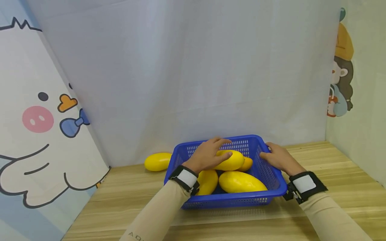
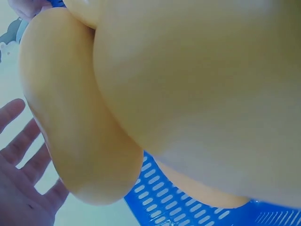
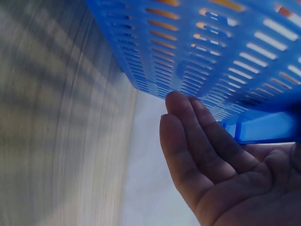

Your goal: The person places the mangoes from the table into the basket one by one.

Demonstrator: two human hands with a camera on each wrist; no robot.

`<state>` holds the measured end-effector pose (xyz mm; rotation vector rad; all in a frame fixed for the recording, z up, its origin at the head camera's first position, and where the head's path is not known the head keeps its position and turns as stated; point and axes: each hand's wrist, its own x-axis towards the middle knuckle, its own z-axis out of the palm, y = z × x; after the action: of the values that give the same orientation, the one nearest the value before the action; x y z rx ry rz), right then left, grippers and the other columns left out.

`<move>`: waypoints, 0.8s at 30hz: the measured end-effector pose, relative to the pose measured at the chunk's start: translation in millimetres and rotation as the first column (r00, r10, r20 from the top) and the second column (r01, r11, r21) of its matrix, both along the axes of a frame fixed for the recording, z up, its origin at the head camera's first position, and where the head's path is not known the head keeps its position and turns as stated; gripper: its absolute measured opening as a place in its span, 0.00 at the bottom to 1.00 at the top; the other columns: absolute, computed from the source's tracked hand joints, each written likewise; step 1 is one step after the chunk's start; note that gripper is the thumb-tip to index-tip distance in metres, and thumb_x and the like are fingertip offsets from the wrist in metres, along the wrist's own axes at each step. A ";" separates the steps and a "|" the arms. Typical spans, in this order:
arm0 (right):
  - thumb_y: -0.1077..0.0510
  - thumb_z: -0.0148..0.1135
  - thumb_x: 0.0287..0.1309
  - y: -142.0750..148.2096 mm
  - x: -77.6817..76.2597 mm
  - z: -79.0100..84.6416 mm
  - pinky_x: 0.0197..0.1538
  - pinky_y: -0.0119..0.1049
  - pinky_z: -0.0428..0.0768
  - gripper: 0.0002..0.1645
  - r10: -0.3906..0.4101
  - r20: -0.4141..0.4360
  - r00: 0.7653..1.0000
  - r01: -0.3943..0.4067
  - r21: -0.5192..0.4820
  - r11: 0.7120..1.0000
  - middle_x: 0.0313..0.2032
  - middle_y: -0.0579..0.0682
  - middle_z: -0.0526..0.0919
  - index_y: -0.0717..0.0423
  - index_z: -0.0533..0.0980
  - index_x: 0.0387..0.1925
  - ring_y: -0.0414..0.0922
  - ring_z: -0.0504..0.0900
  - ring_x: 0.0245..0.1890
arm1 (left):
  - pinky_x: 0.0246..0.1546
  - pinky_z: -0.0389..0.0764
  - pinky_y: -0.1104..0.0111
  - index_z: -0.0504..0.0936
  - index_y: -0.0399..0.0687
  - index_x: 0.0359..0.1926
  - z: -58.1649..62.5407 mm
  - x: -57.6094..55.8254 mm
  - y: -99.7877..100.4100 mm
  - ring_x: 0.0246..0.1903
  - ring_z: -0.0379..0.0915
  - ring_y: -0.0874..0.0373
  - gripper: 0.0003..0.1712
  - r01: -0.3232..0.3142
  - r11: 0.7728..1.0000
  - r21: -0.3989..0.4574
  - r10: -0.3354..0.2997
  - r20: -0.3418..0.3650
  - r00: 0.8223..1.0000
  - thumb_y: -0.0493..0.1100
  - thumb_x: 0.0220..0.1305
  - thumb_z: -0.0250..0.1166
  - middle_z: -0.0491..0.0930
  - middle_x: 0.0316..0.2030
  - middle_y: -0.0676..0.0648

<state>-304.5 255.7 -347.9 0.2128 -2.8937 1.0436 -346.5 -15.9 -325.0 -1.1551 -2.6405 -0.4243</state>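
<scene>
A blue plastic basket [image 1: 229, 195] with slotted walls stands on the table, holding several smooth, oblong yellow fruits. My left hand [image 1: 208, 155] is over the basket with fingers spread, beside the upper yellow fruit [image 1: 236, 160]; the thumb overlaps that fruit in the head view. In the left wrist view the spread left hand [image 2: 28, 179] is at the edge of a yellow fruit [image 2: 75, 103]; whether it touches is unclear. My right hand [image 1: 280, 157] grips the basket's right rim, thumb inside. Beneath the rim, its fingers [image 3: 207, 136] lie along the outer wall.
One more yellow fruit [image 1: 158, 161] lies on the wooden table [image 1: 120, 201] left of the basket. A pale curtain [image 1: 211, 67] hangs behind. Walls with cartoon pictures stand at both sides.
</scene>
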 end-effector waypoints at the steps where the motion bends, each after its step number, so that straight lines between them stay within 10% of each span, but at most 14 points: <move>1: 0.50 0.47 0.62 0.2 0.4 0.2 0.47 0.54 0.73 0.36 0.000 -0.001 1.000 0.000 0.002 1.000 0.54 0.72 0.69 0.72 0.56 0.62 0.62 0.74 0.47 | 0.54 0.67 0.57 0.66 0.60 0.64 1.1 0.8 -0.5 0.54 0.66 0.54 0.34 0.003 0.999 0.033 -0.003 -0.004 1.000 0.70 0.64 0.41 0.66 0.61 0.50; 6: 0.50 0.48 0.62 1.5 0.7 -0.5 0.47 0.55 0.73 0.36 0.005 -0.005 1.000 -0.005 -0.002 1.000 0.54 0.72 0.69 0.73 0.56 0.62 0.62 0.73 0.47 | 0.52 0.68 0.59 0.71 0.57 0.59 8.2 4.5 -7.2 0.54 0.66 0.56 0.28 0.009 0.971 0.239 0.005 -0.060 0.998 0.64 0.66 0.46 0.70 0.56 0.52; 12: 0.50 0.47 0.62 1.1 -0.7 -0.3 0.49 0.55 0.72 0.36 0.006 -0.015 1.000 -0.006 -0.014 1.000 0.55 0.71 0.69 0.72 0.57 0.62 0.62 0.72 0.49 | 0.48 0.70 0.62 0.74 0.53 0.56 15.4 6.1 -21.8 0.49 0.68 0.58 0.24 0.086 0.872 0.483 0.038 -0.242 0.970 0.57 0.67 0.46 0.74 0.50 0.50; 24: 0.50 0.48 0.62 2.1 -1.4 -1.6 0.49 0.55 0.71 0.35 -0.005 -0.010 1.000 0.005 -0.019 1.000 0.54 0.70 0.70 0.71 0.58 0.62 0.62 0.72 0.49 | 0.48 0.68 0.59 0.75 0.47 0.53 26.8 17.1 -42.9 0.46 0.70 0.56 0.23 0.222 0.709 0.669 0.077 -0.387 0.919 0.53 0.66 0.45 0.78 0.42 0.46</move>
<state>-305.9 257.9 -349.5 0.2095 -2.8729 1.0657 -329.4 -58.9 -298.3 -0.9436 -1.8015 -0.9981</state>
